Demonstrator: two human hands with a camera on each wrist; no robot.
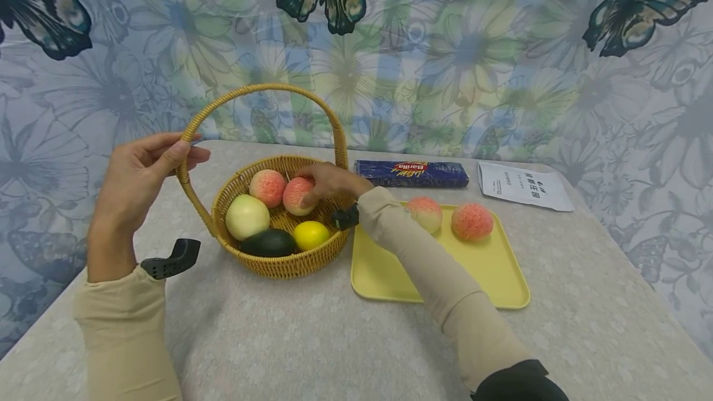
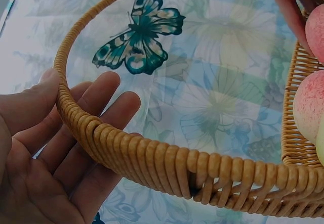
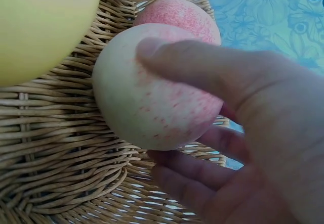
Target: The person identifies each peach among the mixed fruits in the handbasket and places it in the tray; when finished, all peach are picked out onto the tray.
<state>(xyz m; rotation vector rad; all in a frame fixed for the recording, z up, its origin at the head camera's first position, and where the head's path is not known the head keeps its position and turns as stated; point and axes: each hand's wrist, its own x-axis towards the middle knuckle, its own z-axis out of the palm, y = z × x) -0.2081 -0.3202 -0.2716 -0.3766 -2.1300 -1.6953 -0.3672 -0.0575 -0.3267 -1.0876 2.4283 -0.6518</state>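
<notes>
Peach [image 1: 297, 195] sits in the basket [image 1: 289, 268] beside another peach [image 1: 267, 188], my right hand [image 1: 330, 181] pinching it; my left hand [image 1: 139, 172] loosely grips the handle [image 1: 273, 87], presumably to keep the basket from tipping.

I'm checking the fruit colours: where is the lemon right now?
In the head view, the lemon lies inside the wicker basket, toward its near right side, just right of the dark green fruit.
</notes>
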